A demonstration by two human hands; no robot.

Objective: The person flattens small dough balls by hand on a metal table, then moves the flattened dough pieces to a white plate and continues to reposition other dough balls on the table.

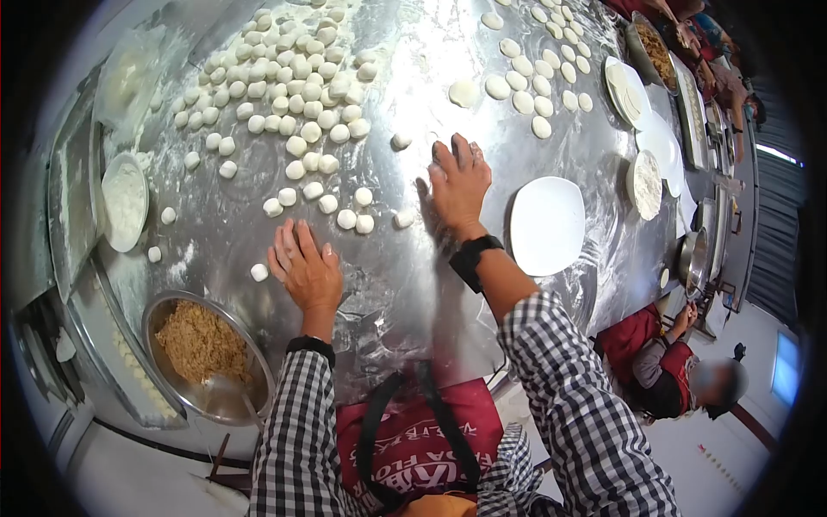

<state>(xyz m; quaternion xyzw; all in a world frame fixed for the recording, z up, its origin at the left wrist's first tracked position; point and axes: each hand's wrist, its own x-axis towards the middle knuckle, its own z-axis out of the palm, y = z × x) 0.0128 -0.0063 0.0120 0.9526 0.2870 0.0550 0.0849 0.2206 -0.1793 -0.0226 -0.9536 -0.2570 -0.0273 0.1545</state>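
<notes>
My left hand [307, 274] reaches low over the floured steel table [379, 319], its fingers stretched out and nothing held. One small dough ball [259, 272] lies just left of it, and several more lie beyond its fingertips. My right hand [461, 188] is farther forward with fingers apart, also holding nothing that I can see. Nearest to it are a dough ball [401, 140] at its upper left and another dough ball [403, 219] to its left. A large cluster of dough balls [293, 82] spreads across the far left. Flattened dough rounds [522, 102] lie at the far right.
A white square plate [547, 226] sits right of my right hand. A steel bowl of brown filling [202, 345] stands at the near left. Bowls of flour [125, 202] [644, 185] stand on both sides. Co-workers are along the right, one person [680, 370] at the near corner.
</notes>
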